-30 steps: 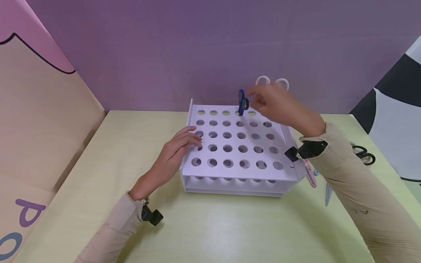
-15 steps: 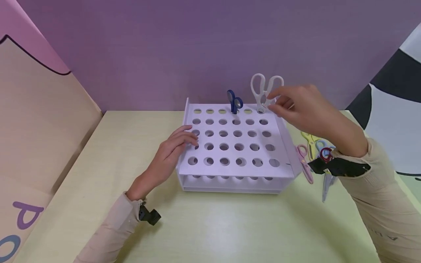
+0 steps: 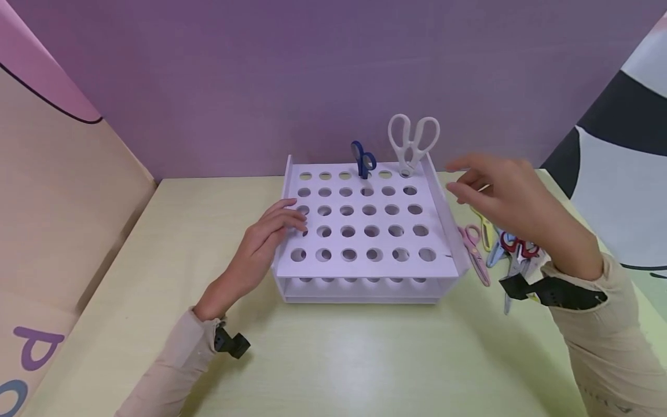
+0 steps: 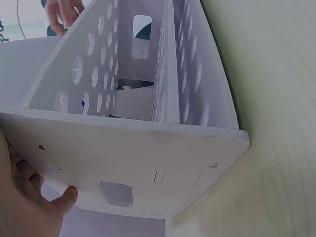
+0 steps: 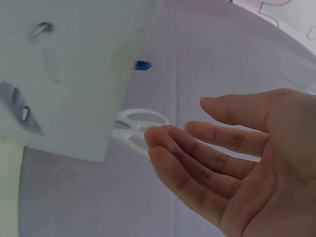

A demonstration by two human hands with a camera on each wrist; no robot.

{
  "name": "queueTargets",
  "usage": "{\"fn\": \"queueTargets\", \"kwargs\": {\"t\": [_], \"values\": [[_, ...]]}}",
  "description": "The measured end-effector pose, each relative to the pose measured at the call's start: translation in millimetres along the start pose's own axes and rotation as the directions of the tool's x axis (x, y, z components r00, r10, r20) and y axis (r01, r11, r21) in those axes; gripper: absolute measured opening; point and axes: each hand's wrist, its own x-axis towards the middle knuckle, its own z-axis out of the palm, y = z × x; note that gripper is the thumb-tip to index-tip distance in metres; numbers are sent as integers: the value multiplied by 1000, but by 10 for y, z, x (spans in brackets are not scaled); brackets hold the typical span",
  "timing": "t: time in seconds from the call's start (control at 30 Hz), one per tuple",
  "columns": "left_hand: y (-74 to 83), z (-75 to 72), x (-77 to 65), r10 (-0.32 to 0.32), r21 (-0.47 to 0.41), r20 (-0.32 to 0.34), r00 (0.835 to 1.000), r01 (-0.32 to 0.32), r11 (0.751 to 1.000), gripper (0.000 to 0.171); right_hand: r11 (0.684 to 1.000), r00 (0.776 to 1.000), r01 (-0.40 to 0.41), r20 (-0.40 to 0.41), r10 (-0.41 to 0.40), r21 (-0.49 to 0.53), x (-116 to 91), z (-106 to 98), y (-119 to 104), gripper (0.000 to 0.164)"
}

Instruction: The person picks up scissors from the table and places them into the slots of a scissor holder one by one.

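Observation:
A white rack (image 3: 359, 220) with rows of round holes stands on the table. My left hand (image 3: 266, 234) rests at its left edge, fingers over the top; in the left wrist view the thumb (image 4: 66, 200) lies against the rack's side panel. Blue-handled scissors (image 3: 363, 160) and larger white-handled scissors (image 3: 409, 152) stand handles up in the back row of holes. My right hand (image 3: 513, 197) hovers to the right of the rack with loosely bent fingers and nothing in them. The right wrist view shows those fingers in front of the white handles.
Several scissors lie on the table right of the rack, among them pink (image 3: 476, 255), yellow (image 3: 486, 231) and red-handled scissors (image 3: 519, 245), partly under my right forearm. A purple backdrop (image 3: 312, 87) rises behind the table.
My right hand has moved right, from beside the blue scissors past the white ones to beyond the rack's right side. The blue scissors lean differently; my left hand has stayed on the rack.

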Motion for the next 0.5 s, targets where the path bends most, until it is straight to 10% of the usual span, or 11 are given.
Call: {"fn": "queueTargets", "kwargs": {"t": [0.5], "values": [[-53,-11,-13,1,16,5,1000,-1,1000,33,980,979,-196,57,197,-28,-56,307,548,44]]}}
